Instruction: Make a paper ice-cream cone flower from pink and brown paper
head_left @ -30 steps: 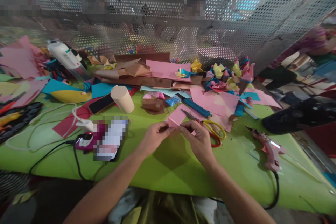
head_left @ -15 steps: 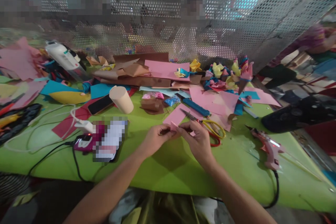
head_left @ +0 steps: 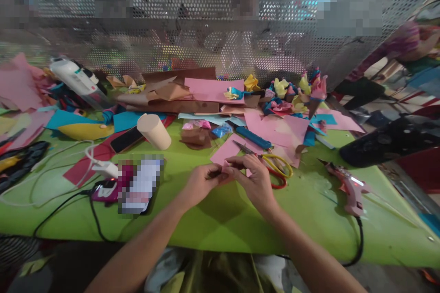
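Between my two hands, above the green table, is a small piece of pink paper, mostly hidden by the fingers. My left hand pinches its left side, and my right hand grips it from the right, fingertips nearly meeting. Just beyond my right hand lie scissors with yellow and red handles, blades resting on a flat pink sheet. A blue utility knife sits behind them.
A pink glue gun and a dark bottle lie on the right. To the left are a phone, a purple power strip with cords, and a cardboard tube. Paper scraps and crepe flowers line the metal mesh.
The view has shifted slightly, so the table's things appear a little further left. Both hands still hold the pink paper, with the right fingers curled a bit further over it.
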{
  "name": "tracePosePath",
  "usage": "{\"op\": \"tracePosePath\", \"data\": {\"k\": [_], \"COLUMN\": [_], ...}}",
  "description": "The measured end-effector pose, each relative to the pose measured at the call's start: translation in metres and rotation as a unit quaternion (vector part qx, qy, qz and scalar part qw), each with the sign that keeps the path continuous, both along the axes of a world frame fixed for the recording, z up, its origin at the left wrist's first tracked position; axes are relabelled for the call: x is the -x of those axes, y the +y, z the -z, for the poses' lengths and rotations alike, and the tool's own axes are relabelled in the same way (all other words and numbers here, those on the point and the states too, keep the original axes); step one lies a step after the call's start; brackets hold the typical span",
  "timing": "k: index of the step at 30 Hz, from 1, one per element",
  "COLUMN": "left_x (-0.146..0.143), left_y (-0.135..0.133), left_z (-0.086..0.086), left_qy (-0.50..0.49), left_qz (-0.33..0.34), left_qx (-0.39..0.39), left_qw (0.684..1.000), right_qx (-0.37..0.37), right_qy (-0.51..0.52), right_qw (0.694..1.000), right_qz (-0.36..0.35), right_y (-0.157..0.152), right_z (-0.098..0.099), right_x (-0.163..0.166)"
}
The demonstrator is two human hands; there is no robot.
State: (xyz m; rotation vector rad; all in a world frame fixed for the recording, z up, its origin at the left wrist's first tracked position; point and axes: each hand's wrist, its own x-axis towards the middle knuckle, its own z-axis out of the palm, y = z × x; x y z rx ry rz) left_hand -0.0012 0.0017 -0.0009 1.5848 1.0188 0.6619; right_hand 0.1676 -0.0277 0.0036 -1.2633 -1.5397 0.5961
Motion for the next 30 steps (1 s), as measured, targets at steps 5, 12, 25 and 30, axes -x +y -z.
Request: {"op": "tracePosePath", "data": {"k": [5, 12, 25, 30], "left_x": [-0.002, 0.002, 0.003, 0.003], "left_y": [-0.003, 0.004, 0.005, 0.005], "left_z": [0.001, 0.001, -0.004, -0.002], "left_qy": [-0.005, -0.035, -0.098, -0.101], "left_qz": [0.025, -0.054, -0.094, -0.093], "left_qx": [0.027, 0.025, 0.054, 0.063], "left_qw": [0.999, 0.998, 0.989, 0.989], "right_qx": [-0.014, 0.044, 0.033, 0.007], "right_qy": [-0.004, 0.023, 0.003, -0.02], "right_qw": [1.0, 0.999, 0.999, 0.999], "right_qz": [-0.002, -0.008, 0.001, 0.024], "right_y": [-0.001, 0.003, 0.004, 0.002], "right_z": [0.0, 0.007, 0.009, 0.008], "right_x": [-0.001, -0.006, -0.004, -0.004]}}
